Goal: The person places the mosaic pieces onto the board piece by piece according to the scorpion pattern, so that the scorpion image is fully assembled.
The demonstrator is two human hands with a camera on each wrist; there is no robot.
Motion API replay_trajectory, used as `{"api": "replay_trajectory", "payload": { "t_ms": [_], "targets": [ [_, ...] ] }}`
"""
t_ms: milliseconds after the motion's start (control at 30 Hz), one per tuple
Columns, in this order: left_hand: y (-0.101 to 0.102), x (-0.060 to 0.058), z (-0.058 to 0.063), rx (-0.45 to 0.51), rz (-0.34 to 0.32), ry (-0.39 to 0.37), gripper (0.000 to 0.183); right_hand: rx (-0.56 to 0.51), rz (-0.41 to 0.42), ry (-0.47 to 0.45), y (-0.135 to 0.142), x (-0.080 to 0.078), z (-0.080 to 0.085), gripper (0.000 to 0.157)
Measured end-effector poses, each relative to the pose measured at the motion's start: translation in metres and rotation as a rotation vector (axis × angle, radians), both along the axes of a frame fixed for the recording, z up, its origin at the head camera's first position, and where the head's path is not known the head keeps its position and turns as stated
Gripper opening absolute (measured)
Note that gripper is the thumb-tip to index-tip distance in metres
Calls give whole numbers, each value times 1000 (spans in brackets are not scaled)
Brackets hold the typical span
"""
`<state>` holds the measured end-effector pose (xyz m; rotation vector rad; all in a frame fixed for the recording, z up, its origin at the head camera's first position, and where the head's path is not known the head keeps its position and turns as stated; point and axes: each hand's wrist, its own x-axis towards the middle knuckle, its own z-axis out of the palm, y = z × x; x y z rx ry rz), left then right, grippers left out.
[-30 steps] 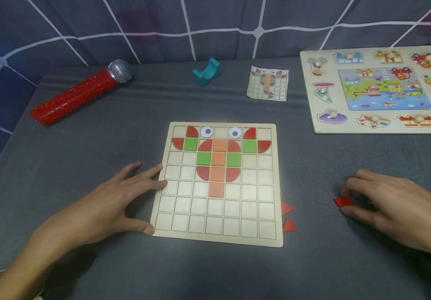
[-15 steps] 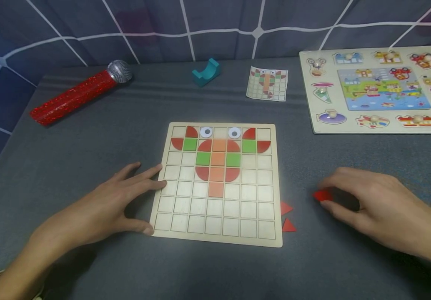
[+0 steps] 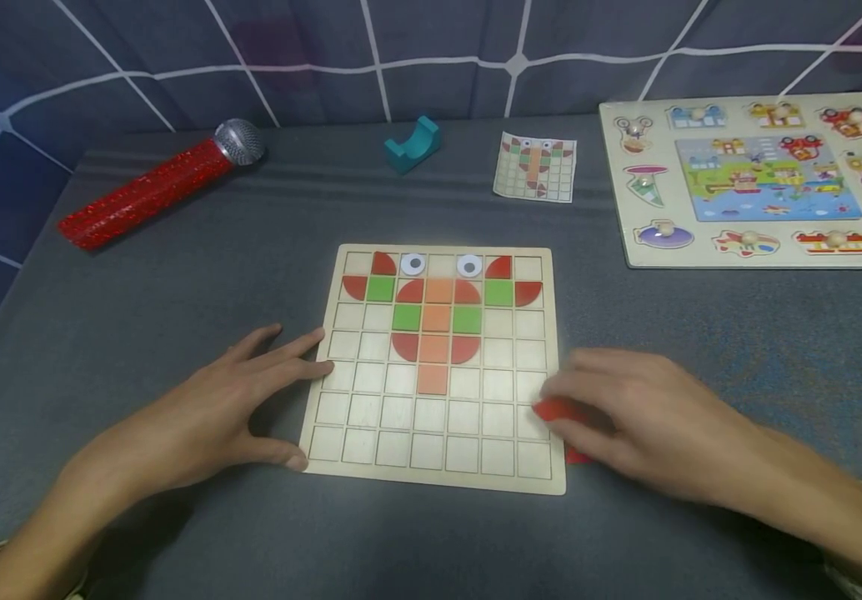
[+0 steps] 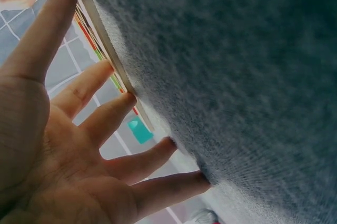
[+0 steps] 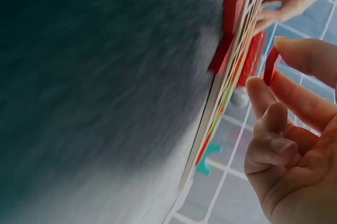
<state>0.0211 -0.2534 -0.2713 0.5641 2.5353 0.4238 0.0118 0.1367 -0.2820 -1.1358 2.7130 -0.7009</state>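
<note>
A square wooden grid board (image 3: 386, 450) lies in the middle of the head view, its upper cells filled with red, green and orange pieces and two googly eyes. My left hand (image 3: 224, 408) spreads its straight fingers against the board's left edge, with the thumb at the lower left corner. Between thumb and fingertips my right hand (image 3: 649, 417) pinches a small red tile (image 5: 271, 66), held above the board's right edge. Under that hand, a red triangle piece (image 3: 575, 455) pokes out beside the board; the right wrist view shows two red pieces (image 5: 233, 10) against this edge.
Behind the board lie a printed pattern card (image 3: 536, 171), a teal curved block (image 3: 413, 145) and a glittery red microphone (image 3: 161, 187). A knobbed picture puzzle (image 3: 656, 250) occupies the back right. A dark tiled-print cloth (image 3: 311, 42) rises along the back.
My right hand has moved left with the red tile, from the bare tabletop to the board's right edge, covering one loose red triangle. The left hand has stayed in place.
</note>
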Motion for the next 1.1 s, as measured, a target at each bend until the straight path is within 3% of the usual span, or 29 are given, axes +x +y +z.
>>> {"api": "replay_trajectory", "payload": {
  "t_ms": [267,500,600,800,1100],
  "targets": [
    [0,1,0,-3,-4,10,91,-92,125,13,-34,-3,-1,12],
    [-1,2,-1,-6,-9,42,89,-120,223,87,-62,-7,-3,7],
    [-1,3,-1,-8,-11,43,89,-95,233,74,-72,-9,-1,5],
    [-1,3,-1,-11,-9,49,89,11,260,10,-89,-13,1,20],
    [0,2,0,-8,-5,44,89,57,297,90,-99,-16,-3,15]
  ]
}}
